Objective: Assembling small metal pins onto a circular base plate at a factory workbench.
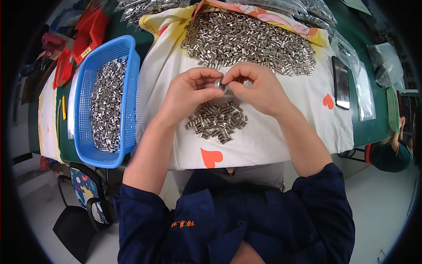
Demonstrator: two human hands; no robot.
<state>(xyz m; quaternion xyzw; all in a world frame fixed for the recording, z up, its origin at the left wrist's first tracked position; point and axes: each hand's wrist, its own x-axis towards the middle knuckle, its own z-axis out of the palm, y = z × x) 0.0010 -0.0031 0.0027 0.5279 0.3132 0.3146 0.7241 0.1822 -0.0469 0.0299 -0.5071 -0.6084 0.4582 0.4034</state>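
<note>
My left hand (187, 93) is closed in a pinch around a small round metal ring (218, 82), held between thumb and fingertips. From the other side my right hand (260, 89) meets it, thumb and forefinger pinched together at the ring's edge; whatever lies between those fingertips is too small to make out. Just below the hands, a small heap of short shiny metal cylinders (217, 122) lies on the white cloth (263, 145) with red hearts. A far larger spread of the same kind of cylinders (246, 39) covers the cloth beyond my hands.
At the left stands a blue plastic basket (130, 97) with many dark metal cylinders. Red bins (90, 33) are behind it. A phone (340, 83) and clear plastic bags (365, 94) lie at the right. Bags of metal parts (151, 11) line the back. Another person (391, 154) is at far right.
</note>
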